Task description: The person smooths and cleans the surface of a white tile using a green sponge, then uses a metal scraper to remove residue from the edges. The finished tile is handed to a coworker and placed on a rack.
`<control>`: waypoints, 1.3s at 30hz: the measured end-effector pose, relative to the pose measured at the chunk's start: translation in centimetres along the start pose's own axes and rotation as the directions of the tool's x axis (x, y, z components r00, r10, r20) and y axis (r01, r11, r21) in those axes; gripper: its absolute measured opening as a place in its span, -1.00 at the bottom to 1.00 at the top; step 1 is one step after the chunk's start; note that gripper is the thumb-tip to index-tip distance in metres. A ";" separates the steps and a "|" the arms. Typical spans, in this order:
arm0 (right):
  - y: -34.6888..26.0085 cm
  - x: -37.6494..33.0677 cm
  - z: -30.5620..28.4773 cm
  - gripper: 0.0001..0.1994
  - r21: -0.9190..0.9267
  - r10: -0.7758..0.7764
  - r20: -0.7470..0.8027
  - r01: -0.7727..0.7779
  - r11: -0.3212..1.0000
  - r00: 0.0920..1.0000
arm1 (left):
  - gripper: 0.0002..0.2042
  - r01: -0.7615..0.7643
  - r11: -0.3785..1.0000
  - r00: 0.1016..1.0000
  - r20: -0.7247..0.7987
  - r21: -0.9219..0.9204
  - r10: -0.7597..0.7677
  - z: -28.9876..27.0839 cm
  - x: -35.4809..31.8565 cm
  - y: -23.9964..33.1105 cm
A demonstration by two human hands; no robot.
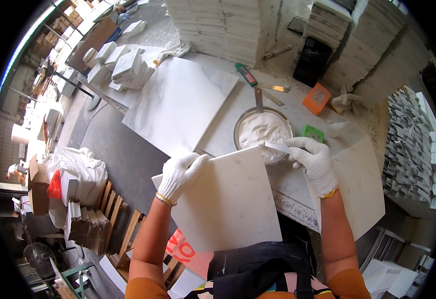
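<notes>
My left hand, in a white knit glove, grips the upper left edge of a square white marble tile tilted up at the bench's front edge. My gloved right hand pinches a small putty knife, its blade by the tile's top right corner. Just beyond the tile stands a round metal bowl of white paste; a scraper sticks up from its far rim. A green block lies to the right of the bowl. The right hand's fingers partly hide the knife's handle.
Another large marble tile lies at left, and one at right. Farther back are a green-handled cutter, an orange block, a dark phone and a crumpled glove. Tile stacks rise behind.
</notes>
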State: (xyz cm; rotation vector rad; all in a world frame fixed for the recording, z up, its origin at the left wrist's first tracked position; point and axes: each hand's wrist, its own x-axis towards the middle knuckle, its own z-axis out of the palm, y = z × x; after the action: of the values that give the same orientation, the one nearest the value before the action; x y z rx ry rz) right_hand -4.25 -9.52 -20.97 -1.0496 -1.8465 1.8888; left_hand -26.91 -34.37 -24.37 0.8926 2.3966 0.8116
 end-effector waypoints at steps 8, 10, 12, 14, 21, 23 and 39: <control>-2.0 -1.4 -0.1 -0.74 0.042 0.037 -0.031 -0.035 0.999 0.999 | -0.61 -0.020 1.000 1.000 -0.012 0.007 0.020 0.3 0.1 -0.4; -1.6 -1.4 0.0 -0.74 0.039 0.006 -0.024 -0.005 0.999 1.000 | -0.60 -0.013 1.000 1.000 -0.006 0.005 0.013 0.2 0.1 -0.2; -1.2 -1.4 0.1 -0.75 0.032 -0.026 -0.019 0.027 0.999 0.999 | -0.60 -0.011 1.000 1.000 -0.005 0.002 0.011 0.2 0.1 -0.1; -0.9 -1.4 0.2 -0.75 0.020 -0.060 -0.015 0.060 0.998 0.998 | -0.60 -0.014 1.000 1.000 -0.011 -0.002 0.014 0.2 0.1 -0.2; -1.1 -1.9 0.8 -0.79 -0.159 -0.212 -0.040 0.203 0.966 0.976 | -0.60 -0.002 1.000 1.000 -0.001 0.002 0.002 0.1 0.1 0.0; -1.3 -2.1 0.8 -0.80 -0.215 -0.270 -0.032 0.257 0.942 0.962 | -0.60 0.002 1.000 1.000 -0.004 -0.004 -0.002 0.1 0.0 0.0; 0.8 0.2 0.2 -0.75 -0.093 -0.041 -0.044 0.037 0.995 0.998 | -0.61 -0.007 1.000 1.000 0.003 -0.010 0.007 0.1 0.1 -0.1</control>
State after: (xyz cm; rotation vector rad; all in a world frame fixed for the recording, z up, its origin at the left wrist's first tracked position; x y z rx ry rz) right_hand -4.34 -9.63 -21.77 -1.0686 -1.9306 1.7583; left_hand -26.97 -34.29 -24.54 0.8988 2.3859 0.8239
